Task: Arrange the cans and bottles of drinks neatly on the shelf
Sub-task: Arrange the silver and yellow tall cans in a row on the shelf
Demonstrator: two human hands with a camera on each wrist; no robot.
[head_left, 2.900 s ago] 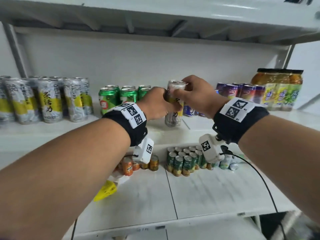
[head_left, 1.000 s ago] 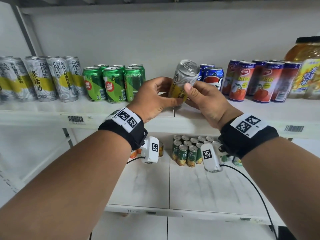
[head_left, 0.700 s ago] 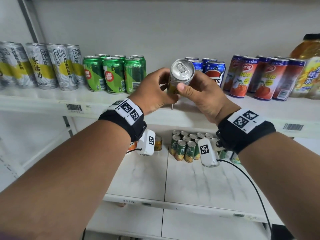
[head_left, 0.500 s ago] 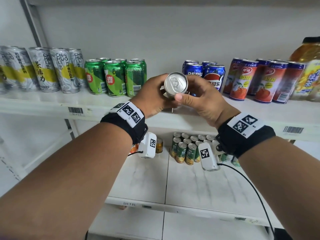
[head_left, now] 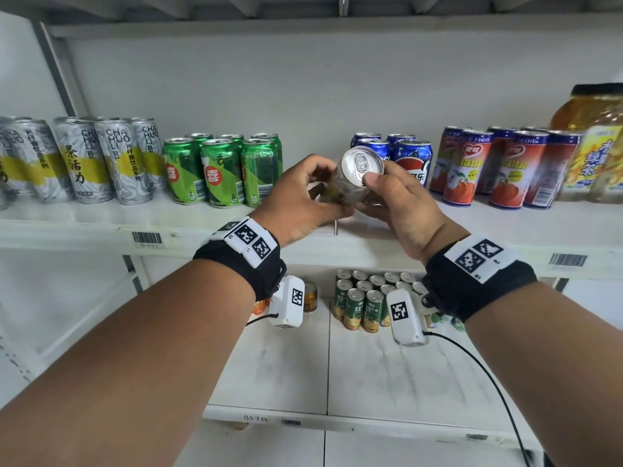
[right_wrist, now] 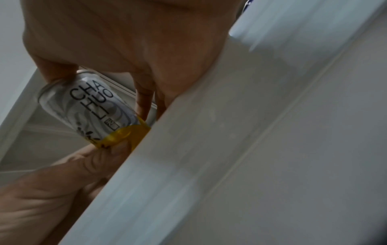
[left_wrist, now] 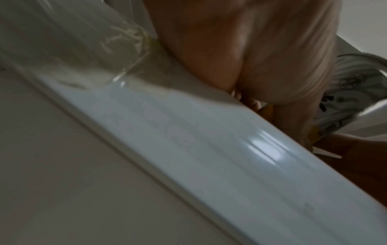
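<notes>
We see the white shelf [head_left: 505, 227] with its rows unchanged from the earlier frames: silver-yellow cans [head_left: 84, 160] far left, green cans [head_left: 220, 171] next, blue cola cans [head_left: 413, 161] behind the hands, red cans [head_left: 468, 166] right, yellow tea bottles [head_left: 596, 143] at the far right edge. Lower shelf [head_left: 371, 372] holds small green-gold cans [head_left: 357, 301]. Both hands grip one silver-yellow can [head_left: 357, 178] just above the shelf's front edge, in the gap between green and blue rows. Versus three seconds back, when it stood upright, the can now tips toward us, its lid facing the camera. Left hand [head_left: 300, 200] curls round the lower body; right hand [head_left: 401, 200] wraps the upper part, thumb [head_left: 372, 180] on the lid rim. Right wrist view shows the can's [right_wrist: 90, 107] label and yellow band.
</notes>
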